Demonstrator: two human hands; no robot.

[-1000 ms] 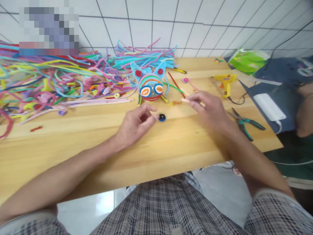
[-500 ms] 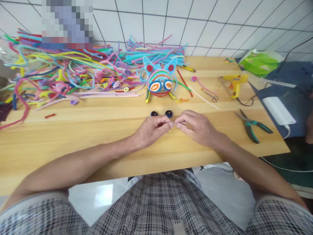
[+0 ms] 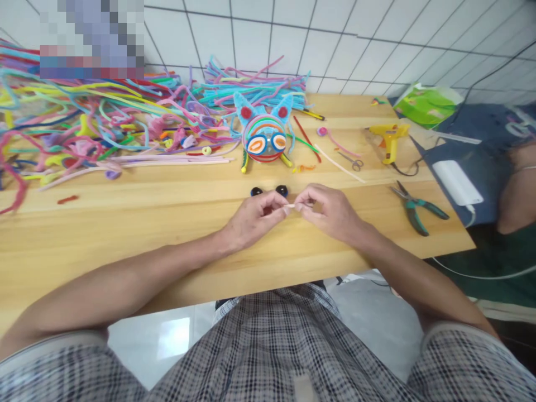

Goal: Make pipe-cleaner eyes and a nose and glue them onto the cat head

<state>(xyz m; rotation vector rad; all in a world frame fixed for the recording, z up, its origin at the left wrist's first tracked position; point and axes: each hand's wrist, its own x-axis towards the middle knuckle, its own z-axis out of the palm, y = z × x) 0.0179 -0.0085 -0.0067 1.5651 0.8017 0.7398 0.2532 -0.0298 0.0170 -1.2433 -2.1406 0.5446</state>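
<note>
Between my two hands runs a short pale piece of pipe cleaner [image 3: 292, 206]. One end of it is pinched in the fingertips of my left hand [image 3: 257, 218]. The fingers of my right hand [image 3: 330, 212] are closed on the other end, close to the left fingertips. Just beyond the left hand lie two glossy black round pieces with blue edges, one black piece [image 3: 256, 191] at the left and another black piece [image 3: 282, 191] at the right. Farther back sits a pipe-cleaner animal head [image 3: 268, 125] with blue ears and orange-and-white eyes ringed in blue.
Heaps of coloured pipe cleaners [image 3: 138, 123] cover the back left of the wooden table [image 3: 125, 229]. Toward the right lie small scissors [image 3: 355, 164], a yellow glue gun [image 3: 390, 142] and green-handled pliers [image 3: 414, 209]. Beyond the right edge are a white power strip [image 3: 458, 183] and another person's arm [image 3: 519, 190].
The view has swung slightly to the right. My fingertips have parted a little, showing more of the pale pipe cleaner between them. Another person's arm shows more at the right.
</note>
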